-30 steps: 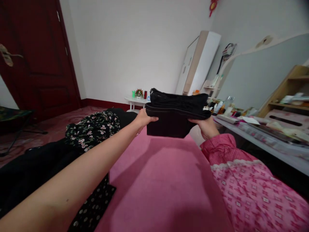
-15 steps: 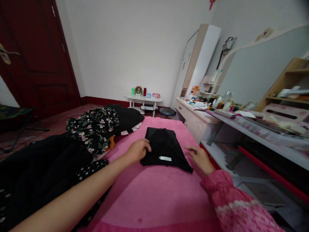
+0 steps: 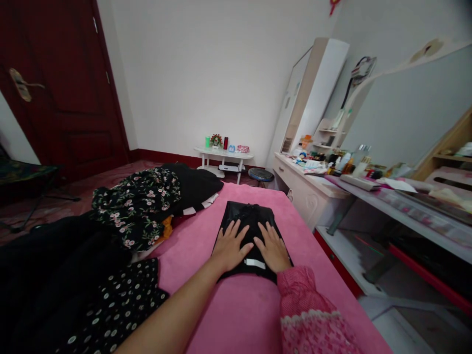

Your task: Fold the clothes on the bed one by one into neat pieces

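A folded black garment [image 3: 254, 216] with a white label [image 3: 254, 264] near its front edge lies on the pink-covered surface [image 3: 228, 314]. Pressed flat on its left half is my left hand [image 3: 231, 246], fingers spread. My right hand [image 3: 272, 246] rests on the right half, also with fingers apart, its wrist in a pink sleeve. The label shows between the two hands. Under my palms the cloth is hidden.
Dark clothes, among them a floral garment [image 3: 138, 206] and a polka-dot one [image 3: 118, 305], are heaped at the left. A dressing table [image 3: 313, 184] and a shelf desk [image 3: 401, 206] with bottles stand on the right. Behind are a small white table [image 3: 224, 153] and a stool [image 3: 261, 174].
My left hand, earlier at the garment's left edge, now lies flat on it. My right hand has come in from the right onto the garment. The view has shifted a little.
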`<move>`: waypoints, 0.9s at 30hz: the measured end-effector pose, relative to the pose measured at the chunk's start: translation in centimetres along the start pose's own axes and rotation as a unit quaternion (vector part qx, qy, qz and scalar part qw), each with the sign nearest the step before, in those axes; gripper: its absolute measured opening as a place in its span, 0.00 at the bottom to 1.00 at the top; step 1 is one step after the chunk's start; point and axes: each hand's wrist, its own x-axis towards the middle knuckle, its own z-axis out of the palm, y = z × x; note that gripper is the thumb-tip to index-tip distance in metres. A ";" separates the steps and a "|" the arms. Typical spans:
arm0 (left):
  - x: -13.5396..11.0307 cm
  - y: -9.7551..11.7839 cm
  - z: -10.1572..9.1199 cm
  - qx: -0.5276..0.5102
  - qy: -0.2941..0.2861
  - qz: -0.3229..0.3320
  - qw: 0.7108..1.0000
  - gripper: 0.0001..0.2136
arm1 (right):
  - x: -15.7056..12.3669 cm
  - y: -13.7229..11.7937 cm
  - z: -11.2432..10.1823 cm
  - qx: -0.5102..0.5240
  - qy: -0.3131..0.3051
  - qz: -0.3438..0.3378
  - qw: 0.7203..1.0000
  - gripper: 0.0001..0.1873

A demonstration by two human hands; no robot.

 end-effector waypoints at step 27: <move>-0.1 -2.8 -5.7 -0.007 -0.070 -0.276 0.958 0.28 | 1.6 6.7 -1.2 0.162 0.064 0.127 0.976 0.28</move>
